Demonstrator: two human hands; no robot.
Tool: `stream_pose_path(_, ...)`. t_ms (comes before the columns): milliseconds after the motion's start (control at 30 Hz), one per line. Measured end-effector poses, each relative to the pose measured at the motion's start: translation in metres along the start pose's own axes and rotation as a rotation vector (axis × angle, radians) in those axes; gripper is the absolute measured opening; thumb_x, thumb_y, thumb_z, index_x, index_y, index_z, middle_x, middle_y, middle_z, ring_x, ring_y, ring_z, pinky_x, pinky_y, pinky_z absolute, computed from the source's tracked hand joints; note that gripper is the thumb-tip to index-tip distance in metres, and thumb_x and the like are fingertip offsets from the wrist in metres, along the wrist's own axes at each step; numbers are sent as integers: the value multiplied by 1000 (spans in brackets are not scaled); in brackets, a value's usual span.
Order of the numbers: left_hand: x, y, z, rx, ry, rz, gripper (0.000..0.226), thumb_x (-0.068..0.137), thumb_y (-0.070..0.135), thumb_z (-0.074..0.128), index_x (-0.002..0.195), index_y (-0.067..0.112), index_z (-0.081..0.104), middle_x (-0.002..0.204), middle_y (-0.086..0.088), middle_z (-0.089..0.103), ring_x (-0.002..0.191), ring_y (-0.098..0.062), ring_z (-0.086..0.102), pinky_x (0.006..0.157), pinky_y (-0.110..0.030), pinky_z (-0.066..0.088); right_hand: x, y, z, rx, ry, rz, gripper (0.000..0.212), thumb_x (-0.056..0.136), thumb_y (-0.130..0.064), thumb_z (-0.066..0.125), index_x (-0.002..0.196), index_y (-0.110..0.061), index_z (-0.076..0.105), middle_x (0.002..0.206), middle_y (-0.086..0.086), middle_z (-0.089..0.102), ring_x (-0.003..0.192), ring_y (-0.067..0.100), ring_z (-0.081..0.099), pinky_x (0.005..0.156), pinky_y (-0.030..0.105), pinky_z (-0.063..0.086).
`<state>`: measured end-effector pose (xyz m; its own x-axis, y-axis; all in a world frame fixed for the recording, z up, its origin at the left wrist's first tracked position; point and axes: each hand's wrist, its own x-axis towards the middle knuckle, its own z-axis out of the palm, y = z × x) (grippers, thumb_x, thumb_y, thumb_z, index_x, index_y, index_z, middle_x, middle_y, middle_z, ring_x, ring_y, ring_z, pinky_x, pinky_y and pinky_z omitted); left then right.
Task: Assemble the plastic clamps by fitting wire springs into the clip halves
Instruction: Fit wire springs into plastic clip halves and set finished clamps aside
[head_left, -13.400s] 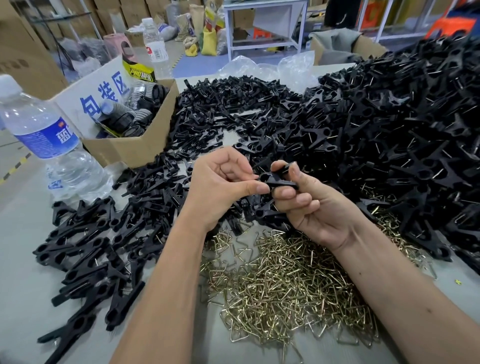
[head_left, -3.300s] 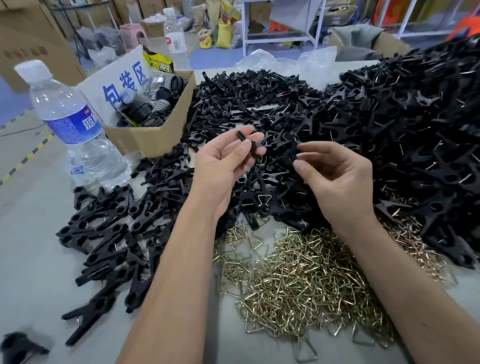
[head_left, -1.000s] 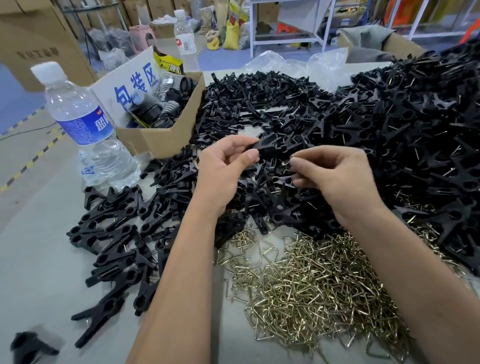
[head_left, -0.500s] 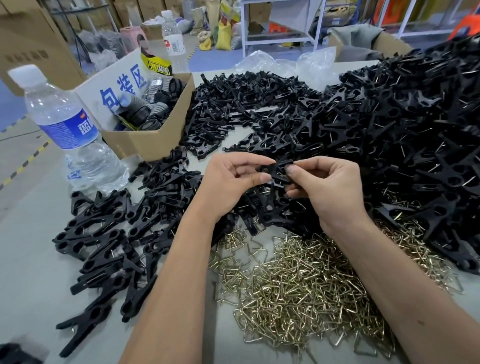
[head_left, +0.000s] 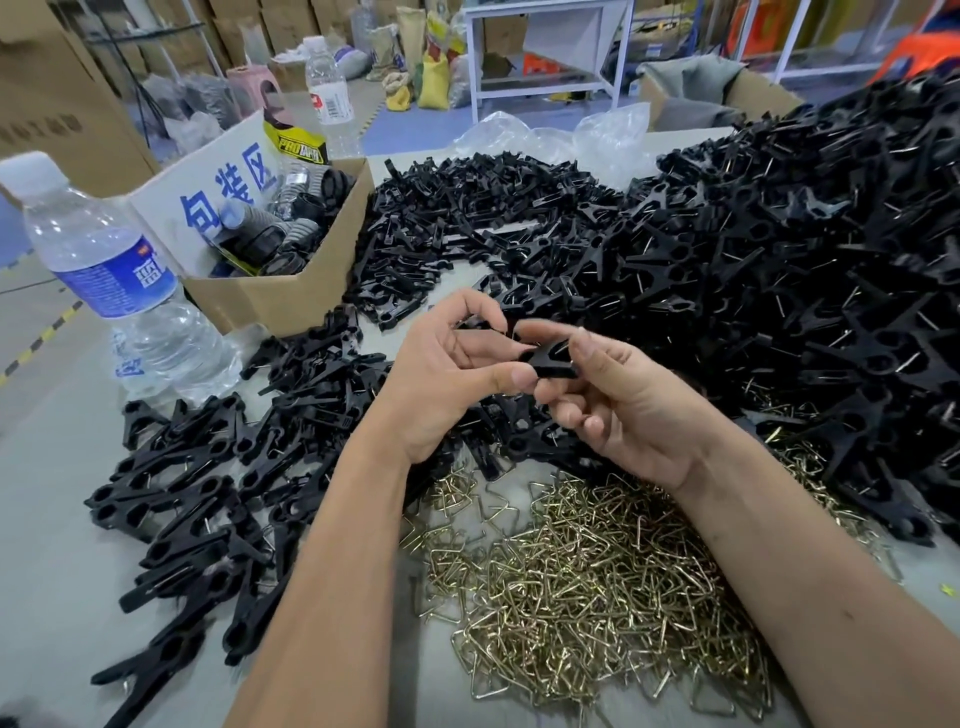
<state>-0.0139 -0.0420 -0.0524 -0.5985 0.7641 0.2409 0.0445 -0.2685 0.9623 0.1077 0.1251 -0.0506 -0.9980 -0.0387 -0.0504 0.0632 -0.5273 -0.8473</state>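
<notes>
Up near the middle of the frame, two bare hands meet over one black plastic clamp (head_left: 550, 361). Left hand (head_left: 447, 374) has its fingers curled, thumb tip pressed against the clamp's near end; right hand (head_left: 623, 405) pinches the same piece from the other side, forefinger arched over its top and the remaining fingers folded beneath. So the clamp sits between the two thumbs, raised above the table (head_left: 52, 467) rather than lying on it. Whether a wire spring is already seated in it I cannot tell — only a pale sliver shows in its fork. Beneath the wrists, in the lower centre, spreads one heap of brass-coloured wire springs (head_left: 587, 587), far too many to count, each bent into a rough triangle. Black parts lie in three loose masses: a scatter of assembled clamps (head_left: 208, 499) at lower left, a flatter spread of clip halves (head_left: 467, 223) at upper centre, and a tall mound of clamps (head_left: 810, 270) filling the right side. Two water bottles are visible — a large one with a blue label (head_left: 114, 280) at the left edge, a smaller one (head_left: 327, 104) farther back. One open cardboard box (head_left: 275, 291) with blue characters on its flap stands between them, holding dark rolls.
</notes>
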Motion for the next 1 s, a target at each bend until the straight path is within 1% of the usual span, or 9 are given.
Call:
stream_pose_path(67,0,0,-1,-16,8,-7,44,73,3,86,99,12,53,80,-5,78,64,-14,72,62,-25,58,0,2,-1,108,-67,18,50,71,-40,90,115,-17,80,81,10,73,59,7,69,48,12,54)
stream_pose_path(200,0,-1,2,53,70,36,39,67,14,91,90,19,60,80,-5,78,71,-17,73,66,-28,59,2,5,0,322,-118,56,45,63,-24,100,101,-11,80,75,9,64,53,5,61,42,10,49)
stream_pose_path(367,1,-1,2,60,81,56,35,66,8,92,82,20,63,73,-1,75,65,-11,70,61,-24,56,1,5,0,449,-184,87,37,71,-14,94,102,-6,75,74,10,57,50,6,58,39,11,48)
stream_pose_path(500,-2,0,-4,46,64,41,31,69,1,88,85,14,65,75,-9,77,69,-16,75,64,-25,59,1,5,-1,472,-180,89,35,75,-12,91,104,-4,73,72,10,56,49,6,57,38,12,48)
stream_pose_path(600,-2,0,-4,18,71,35,29,71,-3,85,86,11,63,76,-12,77,66,-20,75,63,-26,60,2,5,-3,557,-190,103,29,80,-4,86,104,0,70,68,10,56,46,7,58,35,14,47)
stream_pose_path(667,-2,0,-5,17,80,24,28,71,-3,83,85,9,62,76,-14,77,65,-22,75,62,-27,60,2,5,-5,549,-171,89,29,78,-1,86,102,1,71,66,9,56,44,7,57,34,14,46)
stream_pose_path(767,-2,0,-3,5,59,23,26,71,-3,83,83,11,64,75,-13,77,64,-22,75,61,-26,60,3,4,-4,421,-152,29,29,76,-7,90,99,-2,73,64,6,56,43,5,57,34,12,45)
stream_pose_path(867,-3,-1,-1,-5,45,32,28,72,-6,81,86,5,60,74,-11,77,63,-20,75,59,-25,59,3,6,-3,350,-144,-10,29,75,-12,91,98,-4,75,63,5,56,42,3,56,34,10,44)
stream_pose_path(1000,-3,-1,-4,-23,63,38,29,72,-8,79,88,2,57,74,-13,76,62,-20,74,59,-24,59,3,9,-4,289,-80,-21,37,64,-16,98,92,-7,76,61,6,56,40,4,55,32,10,42)
